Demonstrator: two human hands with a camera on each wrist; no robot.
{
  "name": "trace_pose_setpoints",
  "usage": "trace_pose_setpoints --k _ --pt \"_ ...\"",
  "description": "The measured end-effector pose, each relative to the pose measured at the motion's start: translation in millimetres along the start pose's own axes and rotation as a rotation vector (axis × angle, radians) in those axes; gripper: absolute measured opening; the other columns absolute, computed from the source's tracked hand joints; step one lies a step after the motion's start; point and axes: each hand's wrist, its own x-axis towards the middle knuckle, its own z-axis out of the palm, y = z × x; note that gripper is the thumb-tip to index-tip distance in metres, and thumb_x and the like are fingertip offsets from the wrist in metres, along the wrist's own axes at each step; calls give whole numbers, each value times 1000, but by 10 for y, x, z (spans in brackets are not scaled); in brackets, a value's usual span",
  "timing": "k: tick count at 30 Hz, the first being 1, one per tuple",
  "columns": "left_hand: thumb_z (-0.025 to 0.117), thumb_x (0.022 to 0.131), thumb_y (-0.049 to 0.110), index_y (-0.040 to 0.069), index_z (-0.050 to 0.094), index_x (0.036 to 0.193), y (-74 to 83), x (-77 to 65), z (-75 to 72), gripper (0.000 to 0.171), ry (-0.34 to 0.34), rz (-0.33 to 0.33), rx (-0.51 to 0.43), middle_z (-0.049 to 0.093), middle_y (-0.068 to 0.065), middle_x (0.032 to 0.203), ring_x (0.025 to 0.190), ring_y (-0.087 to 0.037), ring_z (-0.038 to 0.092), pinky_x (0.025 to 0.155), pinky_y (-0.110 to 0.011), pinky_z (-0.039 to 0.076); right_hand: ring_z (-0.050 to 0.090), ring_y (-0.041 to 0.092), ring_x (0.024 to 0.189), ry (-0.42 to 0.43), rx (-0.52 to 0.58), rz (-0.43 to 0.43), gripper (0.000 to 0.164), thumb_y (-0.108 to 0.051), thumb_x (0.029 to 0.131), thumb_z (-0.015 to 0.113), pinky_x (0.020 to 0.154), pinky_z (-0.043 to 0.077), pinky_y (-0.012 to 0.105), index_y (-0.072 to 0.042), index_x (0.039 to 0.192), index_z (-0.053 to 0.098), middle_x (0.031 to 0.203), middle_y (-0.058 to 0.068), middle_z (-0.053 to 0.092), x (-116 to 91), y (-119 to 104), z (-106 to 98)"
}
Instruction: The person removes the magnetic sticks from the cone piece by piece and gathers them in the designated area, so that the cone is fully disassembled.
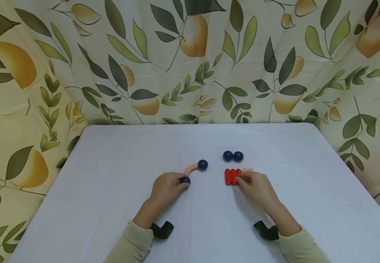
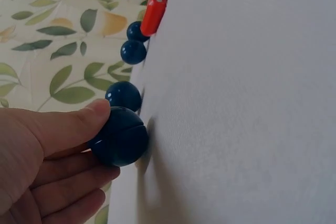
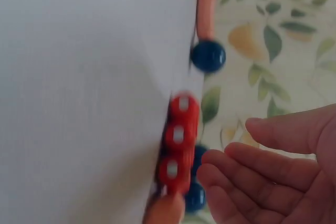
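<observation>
My left hand [image 1: 166, 189] pinches a dark blue ball [image 2: 123, 137] between thumb and fingers. From this ball a curved pink-orange rod [image 1: 190, 168] runs up and right to a second dark blue ball [image 1: 203, 164]. Over on the right, my right hand [image 3: 268, 177] has its thumb apart from loosely bent fingers, with nothing between them. Its fingertips are right at the row of red rods [image 1: 231, 177], which lie side by side and show pale dots at their ends in the right wrist view. Pink-orange pieces [image 1: 249, 170] lie behind that hand, partly hidden.
Two loose dark blue balls [image 1: 233, 156] sit together beyond the red rods. A white cloth covers the table [image 1: 117, 157]. Behind its far edge hangs a curtain [image 1: 190, 91] printed with leaves and fruit. Black curved wrist pieces [image 1: 163, 231] show at both sleeves.
</observation>
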Motion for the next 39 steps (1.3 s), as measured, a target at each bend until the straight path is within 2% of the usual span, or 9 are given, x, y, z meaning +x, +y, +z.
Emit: trace_pose_setpoints --k 3,6,12,16,22,28,33,35,39 --pt "74 77 28 8 71 103 21 -2 -2 33 8 -4 14 69 -4 94 87 -17 64 67 -29 50 56 24 81 -14 3 -77 15 -11 82 68 66 49 35 -1 92 71 81 5 67 21 -136 153" --pt "75 76 30 9 73 99 33 0 14 32 20 1 11 69 -3 90 82 -15 64 64 -27 50 56 20 81 -68 29 -117 16 -10 80 70 66 50 32 -2 93 71 84 3 67 41 -275 300" --pt "75 75 34 11 74 92 84 0 32 28 41 -10 -6 70 0 86 80 -16 64 65 -27 49 60 18 86 -189 63 -139 29 -15 78 73 77 51 35 -1 103 68 94 5 66 45 -540 543" --pt "72 79 33 13 75 88 121 3 37 22 29 4 -29 69 4 81 76 -12 63 62 -24 48 60 21 88 -164 74 -145 42 -24 76 76 78 50 37 1 108 66 96 8 66 52 -656 652" --pt "67 84 28 14 76 86 114 3 14 17 27 50 -15 69 5 80 74 -9 62 60 -23 47 57 18 80 -119 106 -142 41 -28 76 76 72 49 35 0 104 67 88 5 65 91 -716 748" --pt "66 85 25 9 73 98 37 9 -71 22 16 82 8 69 -1 94 89 -16 63 74 -31 50 50 12 69 -148 142 -154 25 -19 78 74 61 44 26 -3 97 69 78 -2 61 117 -751 806" --pt "71 81 20 7 69 103 -60 15 -102 25 37 166 35 68 -4 99 95 -19 62 78 -33 49 56 13 76 -204 153 -185 27 -14 80 73 71 50 29 -2 103 67 89 2 66 116 -755 783" --pt "73 78 18 7 69 100 -89 11 -106 25 56 205 57 68 -3 97 91 -19 63 75 -32 50 59 14 81 -238 151 -206 28 -12 80 72 77 50 32 -1 106 67 94 4 66 118 -749 761" --pt "75 76 15 12 69 90 -126 23 -103 16 35 268 43 69 4 87 82 -13 63 66 -27 49 60 16 88 -299 140 -246 31 -10 81 71 80 50 34 0 109 65 100 8 65 132 -735 720"
